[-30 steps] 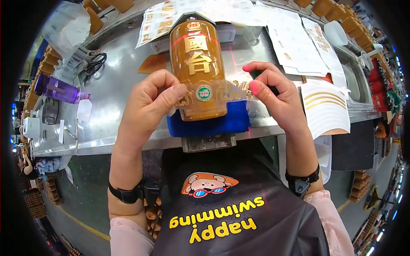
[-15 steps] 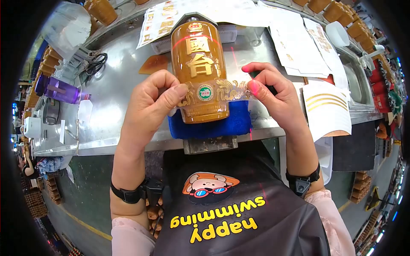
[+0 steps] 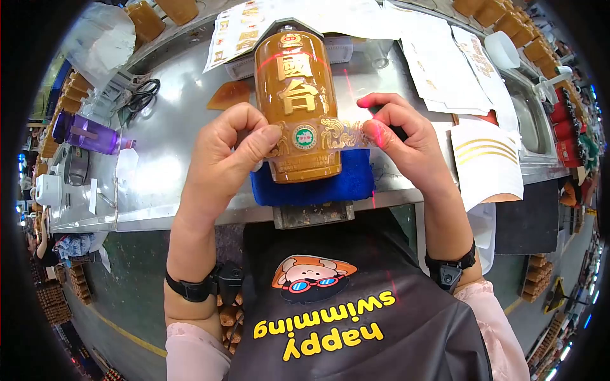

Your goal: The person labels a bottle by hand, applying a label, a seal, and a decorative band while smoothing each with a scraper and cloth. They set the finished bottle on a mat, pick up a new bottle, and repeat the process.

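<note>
A brown glazed bottle (image 3: 295, 73) with raised gold characters lies on a blue cloth (image 3: 356, 181), its base toward me. Across its lower part stretches a clear decal strip (image 3: 340, 134) with gold patterns and a round green emblem. My left hand (image 3: 232, 146) pinches the strip's left end against the bottle's side. The right end of the strip is between the thumb and fingers of my right hand (image 3: 406, 136), a little off the bottle. A red laser line crosses the bottle and my right thumb.
Decal sheets (image 3: 438, 63) lie at the back and right, with a gold-striped sheet (image 3: 486, 159) nearer. A purple bottle (image 3: 92, 134), a black cable (image 3: 145, 94) and an amber piece (image 3: 229, 95) are on the left. A sink (image 3: 530, 117) is at the right.
My right thumb and fingers have shifted slightly left onto the strip's right end. My left hand and the bottle look almost the same.
</note>
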`<state>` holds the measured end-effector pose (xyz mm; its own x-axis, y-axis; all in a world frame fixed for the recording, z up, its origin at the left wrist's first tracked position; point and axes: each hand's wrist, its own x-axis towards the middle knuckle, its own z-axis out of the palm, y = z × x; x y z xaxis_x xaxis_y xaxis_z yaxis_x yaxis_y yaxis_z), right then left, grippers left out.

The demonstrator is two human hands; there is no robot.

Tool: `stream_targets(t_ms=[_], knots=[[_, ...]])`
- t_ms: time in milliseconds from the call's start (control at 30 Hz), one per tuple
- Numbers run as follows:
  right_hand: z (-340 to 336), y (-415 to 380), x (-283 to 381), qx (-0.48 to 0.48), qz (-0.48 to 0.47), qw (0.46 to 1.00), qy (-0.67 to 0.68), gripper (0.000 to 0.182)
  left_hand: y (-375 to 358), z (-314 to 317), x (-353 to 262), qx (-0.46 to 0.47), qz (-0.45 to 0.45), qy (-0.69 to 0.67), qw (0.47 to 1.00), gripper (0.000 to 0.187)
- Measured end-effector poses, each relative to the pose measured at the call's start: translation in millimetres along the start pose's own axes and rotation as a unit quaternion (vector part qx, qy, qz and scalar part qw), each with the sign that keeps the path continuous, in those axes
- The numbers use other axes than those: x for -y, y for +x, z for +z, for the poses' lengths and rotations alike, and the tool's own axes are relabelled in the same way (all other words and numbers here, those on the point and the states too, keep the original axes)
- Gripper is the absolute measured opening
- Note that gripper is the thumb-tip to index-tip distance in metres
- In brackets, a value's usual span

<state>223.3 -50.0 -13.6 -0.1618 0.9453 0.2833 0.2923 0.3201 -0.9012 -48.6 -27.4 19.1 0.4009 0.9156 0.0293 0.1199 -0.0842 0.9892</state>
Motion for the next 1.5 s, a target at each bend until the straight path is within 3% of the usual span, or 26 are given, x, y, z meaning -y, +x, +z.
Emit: stream_targets(t_ms=[233, 400, 433, 633, 933, 1033, 1133, 1233, 1367, 1500], knots=[[0, 3, -7, -0.014, 0.016, 0.995, -0.094, 0.022, 0, 0, 4, -0.018, 0.026, 0.057, 0.998, 0.020], [16, 12, 21, 0.046, -0.028, 0.998, -0.043, 0.049, 0, -4, 10, 0.005, 0.020, -0.043, 0.999, 0.021], [21, 13, 23, 0.057, -0.027, 0.998, -0.022, 0.065, -1, -6, 11, 0.017, 0.023, -0.046, 0.999, 0.021], [28, 15, 16, 0.053, -0.013, 0.998, -0.043, 0.083, -2, -7, 25, 0.021, 0.022, -0.081, 0.996, 0.021], [24, 15, 15, 0.084, -0.012, 0.995, -0.050, 0.087, 2, -12, 35, 0.038, 0.028, -0.100, 0.994, 0.020], [21, 14, 16, 0.105, -0.017, 0.994, -0.038, 0.089, -5, -5, 43, -0.021, 0.044, -0.126, 0.991, 0.024], [18, 16, 18, 0.120, -0.010, 0.992, -0.028, 0.091, -8, 0, 50, -0.038, 0.076, -0.115, 0.990, 0.035], [18, 14, 10, 0.123, -0.010, 0.991, -0.044, 0.094, -13, 8, 42, -0.059, 0.050, -0.074, 0.994, 0.049], [19, 12, 8, 0.126, 0.000, 0.991, -0.048, 0.094, -13, 14, 47, -0.102, 0.076, 0.030, 0.991, 0.062], [18, 13, 11, 0.132, 0.017, 0.991, -0.026, 0.094, -15, 13, 47, -0.099, 0.073, 0.037, 0.992, 0.063]])
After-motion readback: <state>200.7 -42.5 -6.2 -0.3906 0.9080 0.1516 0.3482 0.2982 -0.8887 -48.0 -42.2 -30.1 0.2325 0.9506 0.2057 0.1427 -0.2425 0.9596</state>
